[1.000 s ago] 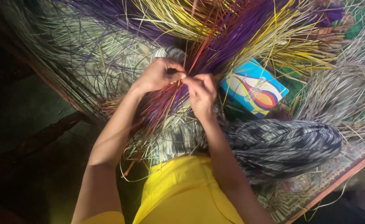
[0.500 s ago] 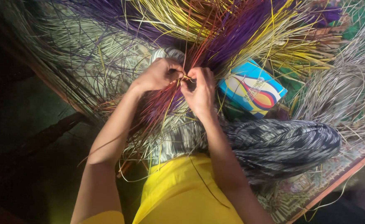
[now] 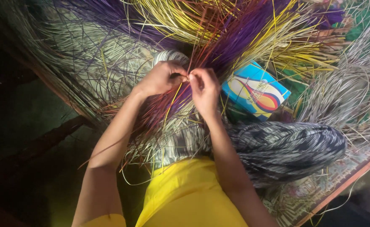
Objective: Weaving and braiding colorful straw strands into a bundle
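Note:
My left hand (image 3: 162,79) and my right hand (image 3: 205,90) meet fingertip to fingertip over a fan of long dyed straw strands (image 3: 218,42) in purple, yellow and red. Both hands pinch thin strands at the point where the fan gathers, just below a small pale woven piece (image 3: 168,55). Red and purple strand ends (image 3: 160,111) trail down under my wrists toward my lap. My yellow garment (image 3: 189,195) fills the bottom of the view.
A blue box with a colourful swirl print (image 3: 254,90) lies right of my right hand. A black-and-white patterned cloth bundle (image 3: 286,147) lies across my lap at right. Pale undyed strands (image 3: 80,59) spread left, grey ones (image 3: 349,92) right. A mat edge (image 3: 344,180) runs at bottom right.
Both hands stay at the same gathering point; the fingers have shifted slightly as they work the strands, with the right hand's fingertips drawn closer to the left hand.

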